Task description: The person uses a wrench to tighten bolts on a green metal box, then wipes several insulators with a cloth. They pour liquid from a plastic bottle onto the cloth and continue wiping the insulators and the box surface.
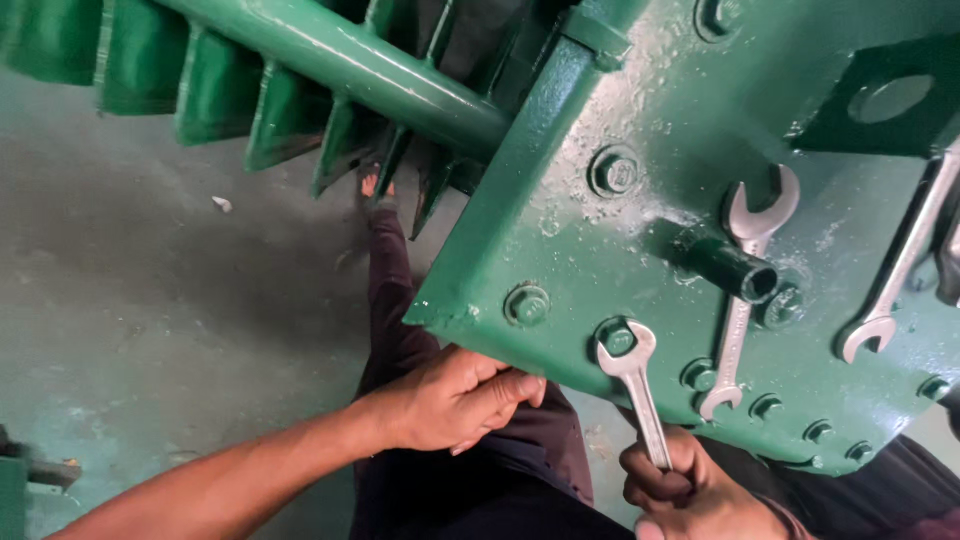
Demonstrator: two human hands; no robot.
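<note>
Green plate (640,240) w/ shaft (350,65) fills the view, tilted over the person's lap. Left hand (455,400) curls under the plate's lower edge, prob. steadying it; whether it holds anything, can't tell. Right hand (680,485) is fisted round a spanner (635,385), jaw seated on a bolt (618,338) near that edge. 3 spanners total: 2 loose ones (745,290) (905,260) lie on the plate, within reach. Approx. a dozen bolts visible.

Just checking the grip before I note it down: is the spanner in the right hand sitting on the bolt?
Touching. The head view shows the spanner, held by the right hand, with its open end around the bolt.
</note>
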